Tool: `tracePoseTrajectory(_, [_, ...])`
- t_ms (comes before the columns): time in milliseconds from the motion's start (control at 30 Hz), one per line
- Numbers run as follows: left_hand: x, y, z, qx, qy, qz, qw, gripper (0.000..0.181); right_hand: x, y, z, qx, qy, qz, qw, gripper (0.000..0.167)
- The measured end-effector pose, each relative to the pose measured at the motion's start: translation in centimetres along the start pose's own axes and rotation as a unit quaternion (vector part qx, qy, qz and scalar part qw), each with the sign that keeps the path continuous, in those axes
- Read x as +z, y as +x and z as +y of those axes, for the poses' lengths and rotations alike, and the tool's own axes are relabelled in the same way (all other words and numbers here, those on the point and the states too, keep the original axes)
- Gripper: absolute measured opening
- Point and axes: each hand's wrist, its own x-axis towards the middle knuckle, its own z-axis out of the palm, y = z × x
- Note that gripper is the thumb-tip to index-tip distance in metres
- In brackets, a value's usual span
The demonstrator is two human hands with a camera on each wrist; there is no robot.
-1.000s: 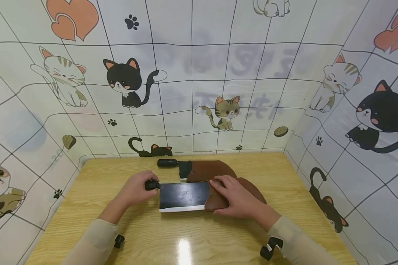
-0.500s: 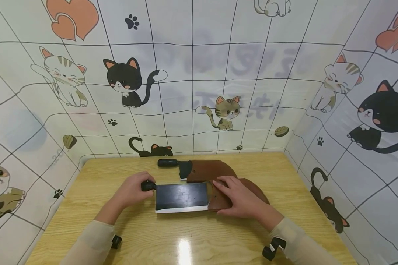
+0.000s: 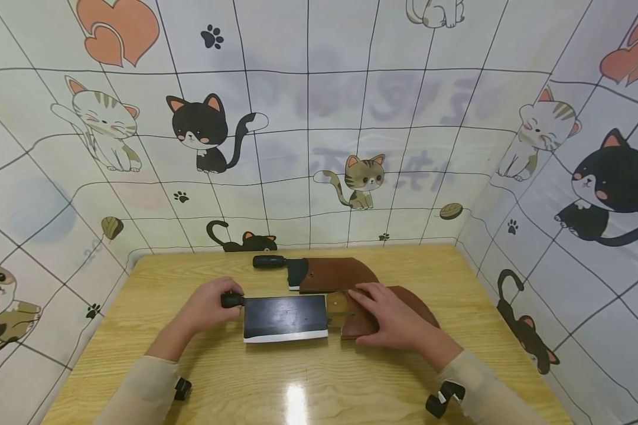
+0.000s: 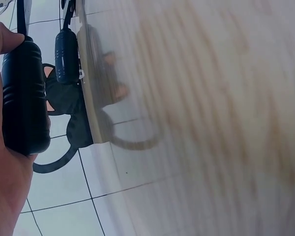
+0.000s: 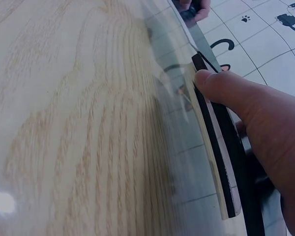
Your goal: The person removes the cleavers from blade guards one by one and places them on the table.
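Observation:
My left hand grips the black handle of a cleaver at the left of the head view. Its dark rectangular blade, with a bright lower edge, lies bare and level. At right, my right hand holds a brown leather sheath with a curved far end, the thumb along its lower edge in the right wrist view. A tan part of the sheath shows between the blade's end and its brown front. Whether the blade's tip touches that tan part, I cannot tell. My right palm hides the sheath's middle.
Behind lies a second cleaver, its black handle pointing left and its blade mostly inside a brown sheath. The wooden table ends at a back wall covered in cat-print cloth, with more cloth at both sides.
My left hand has drawn the cleaver leftward while my right hand and the sheath have shifted right. The blade has come out of the brown front, exposing the tan part. The rear cleaver stays put.

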Motion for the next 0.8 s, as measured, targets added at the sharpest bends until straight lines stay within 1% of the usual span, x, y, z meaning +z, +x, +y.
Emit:
tracePoseTrajectory(100, [-0.1,-0.1,-0.3,-0.009,0.000,-0.004,1.0000,0.028,-0.1,-0.2,0.2,-0.002,0.001,0.004,1.0000,0.109])
tracePoseTrajectory(200, [-0.2,-0.3,-0.5,-0.015,-0.006,-0.008,0.9998,0.028,-0.2,-0.4,0.4,0.001,0.002,-0.002,1.0000,0.109])
tracePoseTrajectory(500, [-0.6,-0.4,-1.0,-0.037,-0.031,-0.029,0.9984,0.027,-0.6,-0.9,1.3,0.036,0.002,-0.045,0.9983,0.106])
tracePoseTrajectory(700, [-0.8,-0.5,-1.4,-0.049,-0.026,-0.037,0.9978,0.025,-1.2,-1.3,1.5,0.049,0.014,-0.056,0.9971,0.106])
tracePoseTrajectory(800, [-1.0,-0.6,-1.9,-0.048,-0.023,-0.042,0.9977,0.025,-1.4,-1.5,1.6,0.051,0.019,-0.057,0.9968,0.106])
